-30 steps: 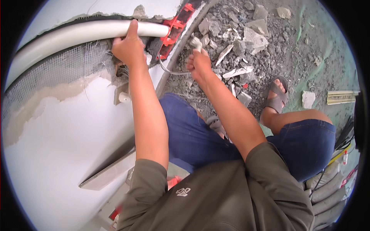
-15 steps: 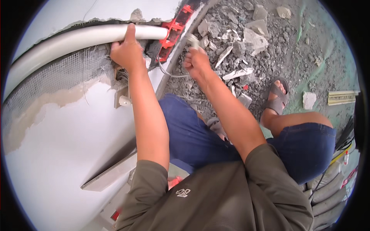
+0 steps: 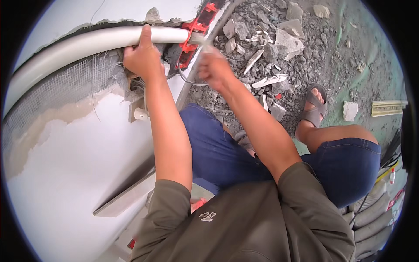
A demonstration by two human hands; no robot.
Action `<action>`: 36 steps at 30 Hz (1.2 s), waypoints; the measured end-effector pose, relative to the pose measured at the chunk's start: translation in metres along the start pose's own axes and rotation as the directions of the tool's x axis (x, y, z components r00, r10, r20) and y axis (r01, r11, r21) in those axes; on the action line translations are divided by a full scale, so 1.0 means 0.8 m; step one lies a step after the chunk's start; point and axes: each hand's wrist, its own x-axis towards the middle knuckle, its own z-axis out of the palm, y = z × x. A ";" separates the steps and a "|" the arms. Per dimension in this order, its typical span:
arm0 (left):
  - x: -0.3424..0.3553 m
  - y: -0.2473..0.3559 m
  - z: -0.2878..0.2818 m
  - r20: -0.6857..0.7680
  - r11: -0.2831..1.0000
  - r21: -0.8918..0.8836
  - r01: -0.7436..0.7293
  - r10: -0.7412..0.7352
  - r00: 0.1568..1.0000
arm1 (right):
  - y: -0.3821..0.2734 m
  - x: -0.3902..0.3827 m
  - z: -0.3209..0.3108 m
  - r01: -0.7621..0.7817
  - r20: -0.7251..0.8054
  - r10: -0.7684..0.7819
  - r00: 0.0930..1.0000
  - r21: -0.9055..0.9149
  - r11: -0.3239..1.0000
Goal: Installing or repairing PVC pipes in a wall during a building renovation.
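Landmark: red frame (image 3: 199, 27), a slim bracket of several open bays set in the broken edge of the white wall (image 3: 87, 153). White pipe (image 3: 104, 38), thick and smooth, curves in from far left of the frame; its near end meets the frame's left side, and whether it passes inside cannot be told. Left hand (image 3: 143, 59) just left of the frame, grasping the pipe from below, thumb laid over the top, other fingers mostly hidden. Right hand (image 3: 214, 67) just below and right of the frame, blurred, fingers curled, apparently closed round a pale piece (image 3: 198, 38) that reaches across to the frame's middle; its kind too smeared to name. 1 thin grey cable (image 3: 192, 82) loops from the frame's lower end toward the right hand; its far end cannot be made out. Left of and below the frame, under the pipe: mesh (image 3: 74, 76), torn plaster along its lower border. Below the frame and to its left, 1 small pale fitting (image 3: 140, 114) near the left forearm. Right of the frame: grey rubble (image 3: 279, 52) with flat white shards over the floor. Farther right and lower, 1 sandalled foot (image 3: 315, 102), then 1 pale block (image 3: 350, 111) and a cream ribbed strip (image 3: 388, 108).
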 end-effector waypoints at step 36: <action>0.001 0.002 -0.006 -0.015 1.000 -0.007 -0.004 0.004 1.000 | 0.005 -0.010 0.017 -0.287 0.164 0.258 0.952 0.188 0.939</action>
